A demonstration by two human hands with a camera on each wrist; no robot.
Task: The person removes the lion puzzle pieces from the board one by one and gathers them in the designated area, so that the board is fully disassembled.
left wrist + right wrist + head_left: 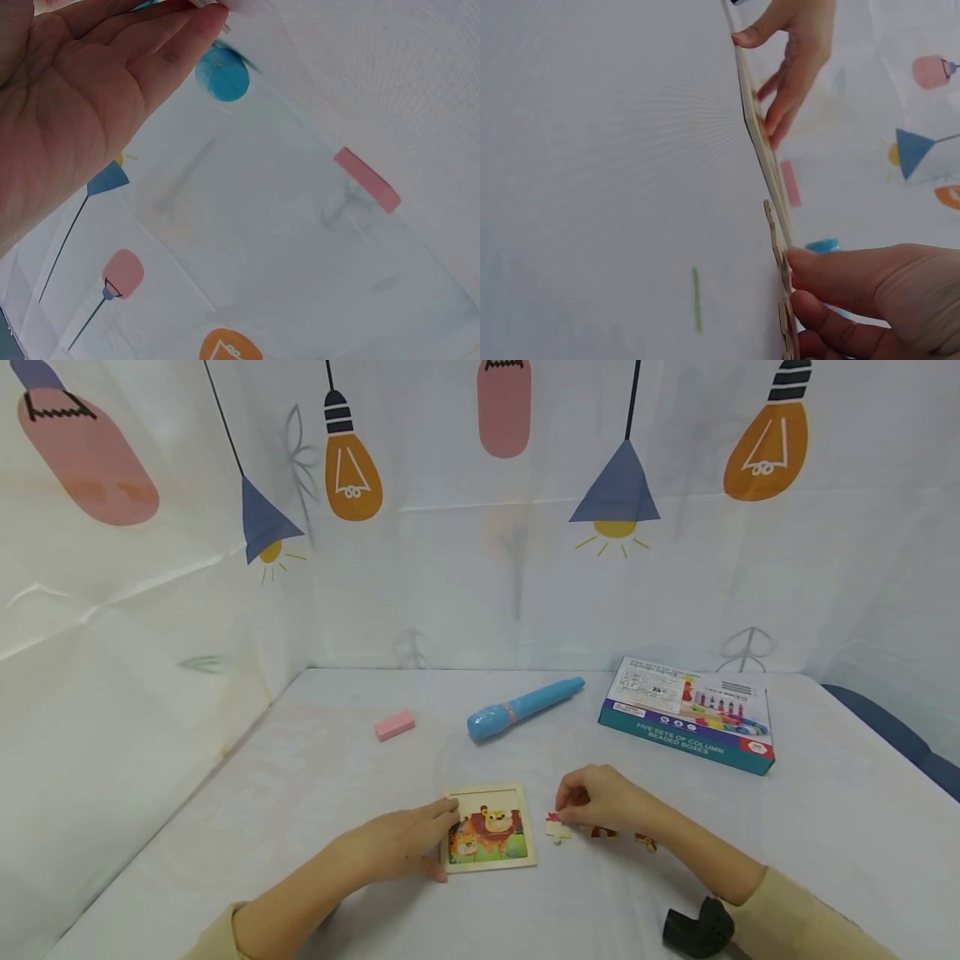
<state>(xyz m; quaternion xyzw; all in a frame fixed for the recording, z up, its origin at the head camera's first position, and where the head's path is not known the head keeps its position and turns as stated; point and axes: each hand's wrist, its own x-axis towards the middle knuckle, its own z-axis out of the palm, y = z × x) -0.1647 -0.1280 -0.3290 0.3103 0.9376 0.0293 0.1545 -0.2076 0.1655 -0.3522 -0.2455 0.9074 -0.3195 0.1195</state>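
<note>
A square wooden puzzle board (492,867) lies flat, showing a lion picture in its lower part and a pale upper part. At its left edge rests my left hand (408,843), fingertips over the frame and thumb near the lower-left corner. The fingers of the left hand (82,90) look fairly straight in the left wrist view. Right of the board, my right hand (603,797) pinches a pale puzzle piece (557,832) with red on its top between thumb and index finger. Two more pieces, a brown-red puzzle piece (602,832) and an orange-brown puzzle piece (646,842), lie under the right wrist, partly hidden.
Beyond the board are a pink block (394,725) and a blue microphone-shaped toy (525,707). A boxed bead set (686,714) lies at the back right. The white-covered table (300,760) meets a printed curtain at its far edge. A dark blue chair (885,727) stands past the right edge.
</note>
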